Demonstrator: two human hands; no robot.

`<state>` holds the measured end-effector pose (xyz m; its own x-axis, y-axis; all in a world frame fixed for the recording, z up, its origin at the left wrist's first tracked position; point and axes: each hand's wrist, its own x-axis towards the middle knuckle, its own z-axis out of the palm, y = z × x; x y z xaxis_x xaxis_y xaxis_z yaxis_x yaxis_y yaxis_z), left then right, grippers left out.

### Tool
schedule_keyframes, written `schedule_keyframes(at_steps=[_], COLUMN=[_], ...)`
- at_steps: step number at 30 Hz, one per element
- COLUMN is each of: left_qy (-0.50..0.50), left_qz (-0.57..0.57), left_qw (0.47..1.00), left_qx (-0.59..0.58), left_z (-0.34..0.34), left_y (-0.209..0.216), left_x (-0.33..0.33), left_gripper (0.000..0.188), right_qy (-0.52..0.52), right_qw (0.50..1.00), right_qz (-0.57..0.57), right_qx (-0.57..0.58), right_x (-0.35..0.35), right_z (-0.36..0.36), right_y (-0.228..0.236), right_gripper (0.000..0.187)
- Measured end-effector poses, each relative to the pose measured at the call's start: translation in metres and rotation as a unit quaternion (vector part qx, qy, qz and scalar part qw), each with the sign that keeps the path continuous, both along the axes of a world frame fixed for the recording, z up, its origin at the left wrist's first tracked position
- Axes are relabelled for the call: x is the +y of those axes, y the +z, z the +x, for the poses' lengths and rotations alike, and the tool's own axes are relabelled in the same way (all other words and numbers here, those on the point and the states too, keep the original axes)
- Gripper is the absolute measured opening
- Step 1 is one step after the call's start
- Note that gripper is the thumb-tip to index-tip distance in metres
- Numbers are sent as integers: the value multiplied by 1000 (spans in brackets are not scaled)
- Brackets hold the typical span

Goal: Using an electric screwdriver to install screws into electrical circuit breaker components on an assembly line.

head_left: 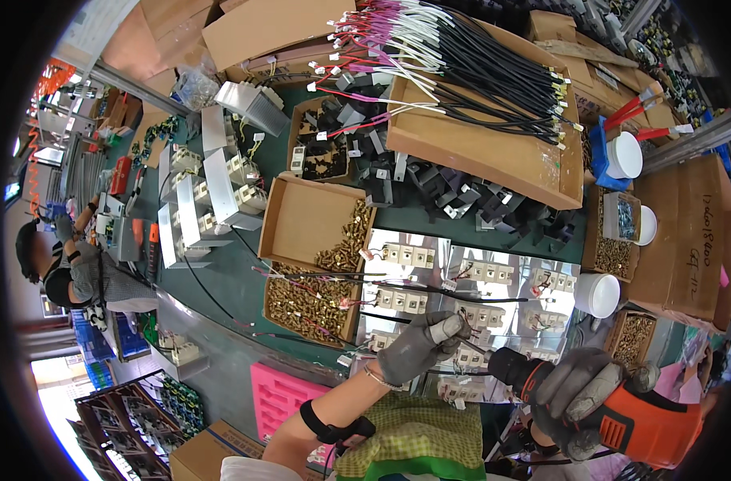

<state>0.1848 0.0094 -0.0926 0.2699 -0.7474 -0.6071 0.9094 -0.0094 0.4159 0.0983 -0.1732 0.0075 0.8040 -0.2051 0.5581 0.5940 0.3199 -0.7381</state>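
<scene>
My left hand (423, 345), in a grey glove, pinches a black wire (397, 319) over a row of cream terminal blocks (407, 301) on shiny metal plates. My right hand (578, 394), also gloved, grips an orange and black power screwdriver (622, 417). Its black nose points left, toward the left hand's fingertips and the terminal block beneath them. More black and pink wires run left from the blocks across a cardboard box of brass screws (313, 301).
A cardboard tray (477, 152) at the back carries bundled black, pink and white wires. Black plastic parts (461, 196) lie beside it. White round tubs (598, 293) and small screw boxes stand at the right. Metal assemblies (201, 200) sit left. Another person (68, 268) works far left.
</scene>
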Motion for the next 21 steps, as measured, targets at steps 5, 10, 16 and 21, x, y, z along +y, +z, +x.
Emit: schedule_keyframes(at_steps=[5, 10, 16, 21], left_qy=[-43, -50, -156, -110], left_qz=[103, 169, 327, 320], left_qw=[978, 914, 720, 774], left_qx=[-177, -365, -592, -536], left_z=[9, 22, 22, 22], left_y=[-12, -57, -71, -77], left_x=[1, -4, -45, -52], left_gripper=[55, 28, 47, 47], right_qy=[31, -322, -293, -269], right_qw=[997, 935, 951, 955], right_qz=[62, -71, -40, -89], right_qx=[20, 135, 96, 89], right_x=[4, 0, 12, 12], right_z=[3, 25, 70, 79], right_y=[-5, -36, -71, -84], right_gripper=[48, 67, 66, 62])
